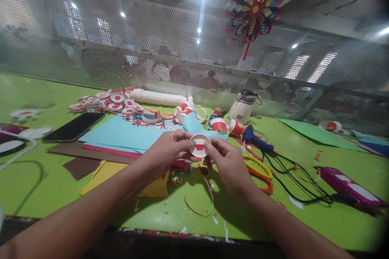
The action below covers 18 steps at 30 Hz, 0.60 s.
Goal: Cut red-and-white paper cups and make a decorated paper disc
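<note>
A small round white paper cup bottom [199,151] with a red patch in its middle is held up above the near part of the green table. My left hand [172,149] pinches its left edge between thumb and fingers. On the opposite edge, my right hand [226,160] grips it the same way, its thumb resting on the rim. Light blue paper sheets [118,131] lie beyond my left hand. Scissors with yellow and red handles [258,172] are beside my right hand. A thin curled paper strip [200,212] lies below the hands.
Similar red-and-white discs [117,98] are piled at the back left, near a white roll [161,96]. A black phone [74,126] lies left. To the right are a blue glue gun [257,139], its black cables and a purple box [349,186]. A white jug [241,107] stands behind.
</note>
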Each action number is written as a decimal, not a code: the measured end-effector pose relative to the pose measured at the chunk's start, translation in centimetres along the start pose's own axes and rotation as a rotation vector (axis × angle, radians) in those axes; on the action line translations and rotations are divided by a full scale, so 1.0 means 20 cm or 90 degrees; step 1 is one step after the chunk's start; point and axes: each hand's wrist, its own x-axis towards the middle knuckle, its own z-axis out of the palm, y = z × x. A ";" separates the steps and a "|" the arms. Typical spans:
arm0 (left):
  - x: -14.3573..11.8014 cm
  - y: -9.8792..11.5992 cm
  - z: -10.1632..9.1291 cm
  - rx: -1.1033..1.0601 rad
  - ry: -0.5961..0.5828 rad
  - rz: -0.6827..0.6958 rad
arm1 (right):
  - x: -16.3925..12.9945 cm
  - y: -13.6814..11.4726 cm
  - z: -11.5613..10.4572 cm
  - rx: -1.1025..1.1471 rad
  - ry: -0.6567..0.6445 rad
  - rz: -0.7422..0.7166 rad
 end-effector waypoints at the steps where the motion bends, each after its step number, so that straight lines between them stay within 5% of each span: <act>1: 0.00 0.00 0.00 -0.005 -0.001 -0.006 | 0.00 0.00 0.00 0.009 -0.004 0.009; 13: 0.00 -0.01 0.01 0.019 0.007 -0.007 | 0.00 0.01 0.02 0.036 -0.014 0.024; 18: -0.01 0.00 0.01 0.113 -0.003 0.108 | 0.00 0.02 0.02 0.015 -0.024 -0.045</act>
